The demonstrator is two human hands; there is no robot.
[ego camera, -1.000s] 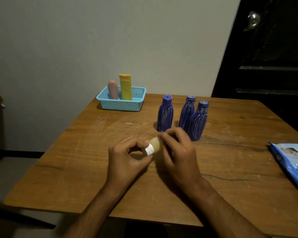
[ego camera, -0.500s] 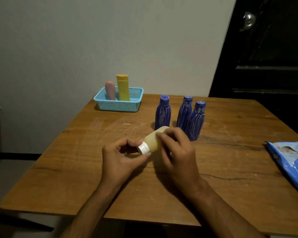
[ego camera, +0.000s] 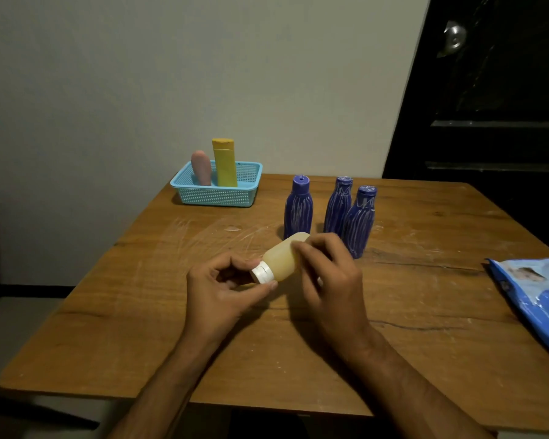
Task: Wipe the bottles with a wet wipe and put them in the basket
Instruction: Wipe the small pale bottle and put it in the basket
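Head view: a pale yellow translucent plastic bottle is held tilted above the scratched wooden table, its white cap pinched by the left hand, its body grasped by the right hand.

Three blue bottles beyond the hands, one yellowish bottle held, two bottles in one basket, one wipes pack.
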